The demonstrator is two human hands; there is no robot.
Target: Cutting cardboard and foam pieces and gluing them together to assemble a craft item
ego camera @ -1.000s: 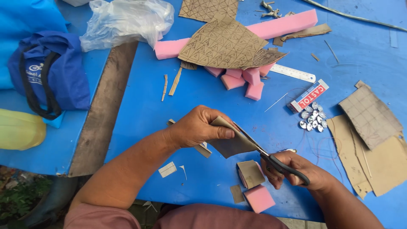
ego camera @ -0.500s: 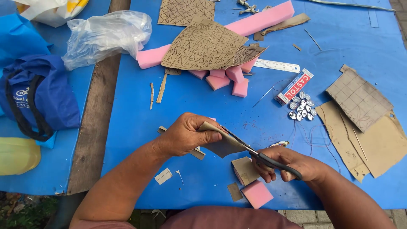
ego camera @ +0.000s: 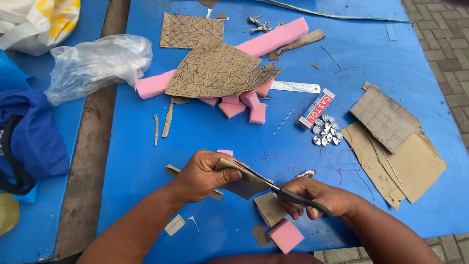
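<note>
Taking the cardboard piece [ego camera: 246, 183] being cut as the landmark, the scene runs as follows. Far to its left, off the blue table [ego camera: 391, 58] edge, lie a dark blue bag [ego camera: 29, 132] and, above that, a crumpled clear plastic bag [ego camera: 95, 63].

Just left of the piece, the left hand [ego camera: 200, 176] is closed on it, thumb on top and fingers curled underneath, holding it raised a little off the table. The piece is a small brown scrap whose long axis runs roughly from upper left to lower right, from the left hand toward the right one.

Well above it, a long pink foam bar [ego camera: 273, 39] lies under a patterned cardboard sheet [ego camera: 215, 68] drawn with triangles, with short pink foam blocks [ego camera: 244, 105] clustered just below that sheet.

Immediately right of the piece, the right hand [ego camera: 317, 198] is closed around the dark handles of the scissors [ego camera: 273, 188]. The blades point up and to the left, lying nearly along the piece's long axis and meeting its right edge. So the piece sits between the two hands, touched by the left hand and reached by the blades from the right.

Below the piece and near the right hand rest a small cardboard offcut [ego camera: 271, 208] and a pink foam cube [ego camera: 286, 235].

Further right and up are a metal ruler [ego camera: 295, 88], a small red and white box [ego camera: 316, 108], a cluster of shiny silver bits [ego camera: 326, 132], and, farthest right, gridded cardboard sheets [ego camera: 391, 132].
</note>
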